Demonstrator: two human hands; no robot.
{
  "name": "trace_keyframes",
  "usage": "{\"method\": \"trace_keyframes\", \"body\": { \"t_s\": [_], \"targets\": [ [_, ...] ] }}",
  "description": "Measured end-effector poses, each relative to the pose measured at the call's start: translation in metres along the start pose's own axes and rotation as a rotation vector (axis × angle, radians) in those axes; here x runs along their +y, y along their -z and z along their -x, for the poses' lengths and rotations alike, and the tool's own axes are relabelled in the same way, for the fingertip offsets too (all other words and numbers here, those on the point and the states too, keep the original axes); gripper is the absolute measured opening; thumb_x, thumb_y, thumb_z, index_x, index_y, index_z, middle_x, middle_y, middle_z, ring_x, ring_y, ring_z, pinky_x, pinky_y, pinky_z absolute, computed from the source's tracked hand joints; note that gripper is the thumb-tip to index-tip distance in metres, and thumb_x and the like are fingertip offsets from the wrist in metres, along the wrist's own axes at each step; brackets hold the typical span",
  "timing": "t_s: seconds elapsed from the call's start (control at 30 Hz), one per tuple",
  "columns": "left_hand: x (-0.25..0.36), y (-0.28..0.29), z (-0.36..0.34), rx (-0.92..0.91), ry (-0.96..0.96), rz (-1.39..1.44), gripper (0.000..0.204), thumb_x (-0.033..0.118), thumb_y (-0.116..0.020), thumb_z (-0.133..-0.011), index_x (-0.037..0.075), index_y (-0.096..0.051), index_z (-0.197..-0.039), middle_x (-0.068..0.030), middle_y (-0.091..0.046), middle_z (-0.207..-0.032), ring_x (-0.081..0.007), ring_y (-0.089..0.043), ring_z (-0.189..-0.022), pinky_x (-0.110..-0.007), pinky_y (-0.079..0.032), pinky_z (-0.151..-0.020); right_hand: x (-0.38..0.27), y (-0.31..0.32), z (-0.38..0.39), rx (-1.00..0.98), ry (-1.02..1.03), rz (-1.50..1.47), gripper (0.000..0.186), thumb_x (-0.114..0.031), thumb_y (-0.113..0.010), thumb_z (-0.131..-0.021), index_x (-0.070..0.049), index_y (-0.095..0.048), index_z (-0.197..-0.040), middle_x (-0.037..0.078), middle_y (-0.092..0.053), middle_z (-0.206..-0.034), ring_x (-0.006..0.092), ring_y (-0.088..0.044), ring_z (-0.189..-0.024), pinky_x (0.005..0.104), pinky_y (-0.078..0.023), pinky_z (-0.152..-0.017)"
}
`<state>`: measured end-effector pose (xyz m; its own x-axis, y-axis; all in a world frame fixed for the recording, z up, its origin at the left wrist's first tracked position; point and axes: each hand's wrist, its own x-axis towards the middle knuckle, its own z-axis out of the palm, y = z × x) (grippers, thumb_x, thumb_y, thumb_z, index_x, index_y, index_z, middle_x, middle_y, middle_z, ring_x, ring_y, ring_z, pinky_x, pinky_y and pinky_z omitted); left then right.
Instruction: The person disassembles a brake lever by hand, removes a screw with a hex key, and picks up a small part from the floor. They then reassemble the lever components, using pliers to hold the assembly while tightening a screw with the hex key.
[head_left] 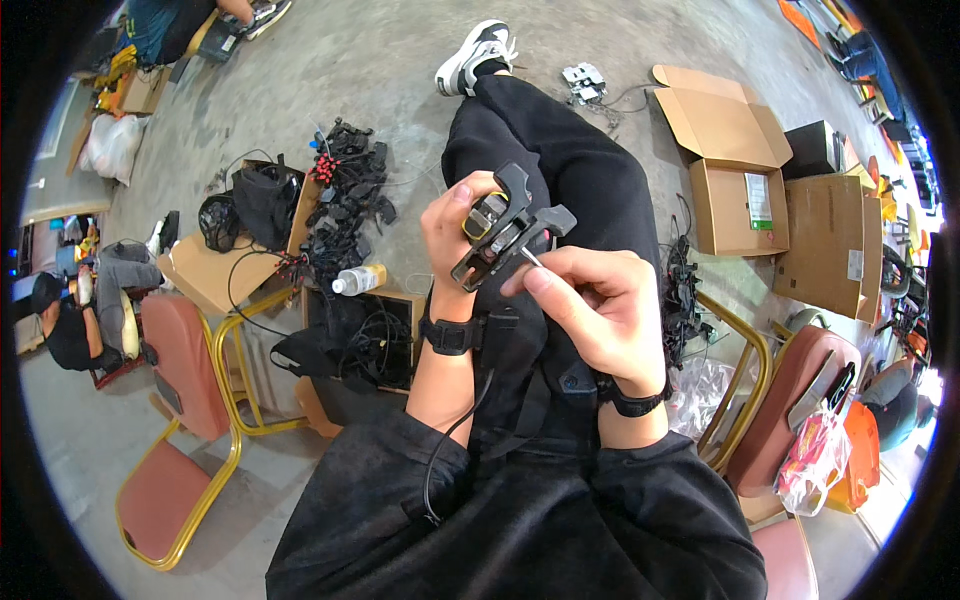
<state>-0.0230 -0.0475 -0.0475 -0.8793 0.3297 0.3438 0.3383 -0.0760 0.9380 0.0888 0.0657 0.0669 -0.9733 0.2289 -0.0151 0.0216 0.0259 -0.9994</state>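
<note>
My left hand [447, 228] is closed around a black plastic device [514, 208] with angular arms and a yellow-edged part on its left side. It is held above my lap. My right hand [603, 302] comes in from the right with thumb and forefinger pinched on a thin metal rod [531, 258]. The rod's far end meets the device's lower right side; whether it sits in a hole there I cannot tell. The rest of the rod is hidden in my fingers. A black strap circles each wrist, and a cable runs along my left forearm.
On the left lie a pile of black parts [345, 190], a clear bottle [359, 279] and a box of cables [402, 325]. An open cardboard box [735, 185] stands at the right. Chairs [185, 365] flank me. A small grey part [584, 82] lies near my shoe.
</note>
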Motion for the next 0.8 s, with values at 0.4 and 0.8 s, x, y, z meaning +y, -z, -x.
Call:
{"method": "trace_keyframes", "body": {
  "t_s": [0.4, 0.8],
  "targets": [
    [-0.004, 0.001, -0.003, -0.063, 0.001, 0.228, 0.048, 0.026, -0.027, -0.097, -0.006, -0.06, -0.081, -0.0119, -0.061, -0.082, -0.0167, -0.056, -0.072, -0.028, -0.045, -0.065, 0.005, -0.011, -0.001, -0.381, -0.549, -1.493, 0.034, -0.033, -0.032, -0.098, -0.011, -0.04, -0.074, -0.008, -0.02, -0.048, 0.0078, -0.018, -0.039, 0.0264, -0.023, -0.046],
    [-0.003, -0.002, 0.0, 0.008, 0.101, 0.324, 0.054, 0.03, -0.023, -0.098, -0.008, -0.06, -0.087, -0.0139, -0.065, -0.086, -0.0209, -0.062, -0.079, -0.031, -0.049, -0.078, 0.008, -0.005, -0.007, 0.054, 0.372, 0.359, 0.013, -0.002, -0.06, -0.08, -0.002, -0.061, -0.093, 0.009, -0.051, -0.067, 0.0252, -0.049, -0.061, 0.0334, -0.038, -0.059]
  ]
}}
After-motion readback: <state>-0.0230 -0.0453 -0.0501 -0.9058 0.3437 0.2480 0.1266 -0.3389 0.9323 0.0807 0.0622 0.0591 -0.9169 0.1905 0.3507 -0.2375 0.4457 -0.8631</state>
